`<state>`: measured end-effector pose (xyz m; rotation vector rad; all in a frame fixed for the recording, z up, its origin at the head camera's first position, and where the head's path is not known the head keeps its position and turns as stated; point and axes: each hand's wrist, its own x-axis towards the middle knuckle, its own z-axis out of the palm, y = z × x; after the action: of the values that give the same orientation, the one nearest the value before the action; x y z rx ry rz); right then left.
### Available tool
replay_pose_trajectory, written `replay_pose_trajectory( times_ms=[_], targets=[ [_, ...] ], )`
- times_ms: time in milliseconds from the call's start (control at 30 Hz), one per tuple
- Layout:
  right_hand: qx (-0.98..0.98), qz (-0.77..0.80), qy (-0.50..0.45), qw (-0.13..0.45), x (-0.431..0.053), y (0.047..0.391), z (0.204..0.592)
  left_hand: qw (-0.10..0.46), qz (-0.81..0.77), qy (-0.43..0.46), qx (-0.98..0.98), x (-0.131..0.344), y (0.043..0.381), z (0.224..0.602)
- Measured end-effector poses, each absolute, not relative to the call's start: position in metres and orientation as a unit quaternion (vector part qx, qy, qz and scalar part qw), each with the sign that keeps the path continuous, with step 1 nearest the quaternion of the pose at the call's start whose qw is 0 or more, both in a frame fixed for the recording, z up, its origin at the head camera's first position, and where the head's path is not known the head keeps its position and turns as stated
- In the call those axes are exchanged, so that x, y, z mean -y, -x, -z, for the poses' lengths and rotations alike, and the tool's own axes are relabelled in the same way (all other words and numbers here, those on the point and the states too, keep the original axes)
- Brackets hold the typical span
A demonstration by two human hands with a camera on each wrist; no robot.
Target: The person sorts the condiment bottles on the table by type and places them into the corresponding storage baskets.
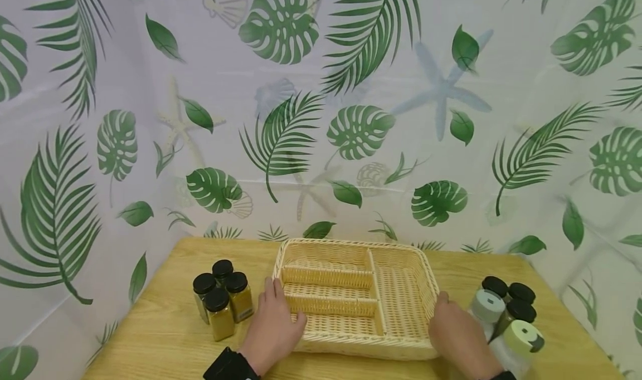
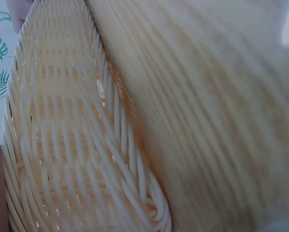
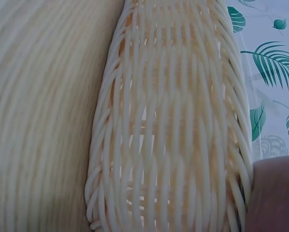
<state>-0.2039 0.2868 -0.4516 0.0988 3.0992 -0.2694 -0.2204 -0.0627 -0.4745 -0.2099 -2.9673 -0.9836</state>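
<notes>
A pale woven basket (image 1: 366,344) sits on the wooden table, with three short compartments on its left and one long compartment on its right. Its compartments hold nothing. My left hand (image 1: 275,324) grips the left side near the front corner, fingers over the rim and thumb towards the inside. On the opposite side my right hand (image 1: 457,332) holds the right rim near the front corner. The left wrist view shows the basket's woven side wall (image 2: 62,125) close up against the wood. A similar wall (image 3: 178,116) fills the middle of the right wrist view.
Several black-lidded spice jars (image 1: 220,318) stand left of the basket. To the right are black-lidded jars (image 1: 521,293), a white-capped bottle (image 1: 487,307) and a bottle with a yellow-green cap (image 1: 524,335), close by my right hand. Leaf-patterned sheeting (image 1: 311,213) hangs behind the table (image 1: 150,335).
</notes>
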Motion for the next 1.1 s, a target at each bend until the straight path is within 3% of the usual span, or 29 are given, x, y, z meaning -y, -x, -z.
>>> replay_pose_trajectory(
  times_ms=[467,1100],
  targets=[
    [-0.990,0.103,-0.070,0.073,-0.287,0.187,0.454,-0.042,0.332,0.068,0.940,0.070,0.201,0.474],
    [-0.990,0.102,-0.063,0.076,-0.283,0.159,0.454,-0.060,0.325,0.058,0.942,0.076,0.175,0.470]
  ],
)
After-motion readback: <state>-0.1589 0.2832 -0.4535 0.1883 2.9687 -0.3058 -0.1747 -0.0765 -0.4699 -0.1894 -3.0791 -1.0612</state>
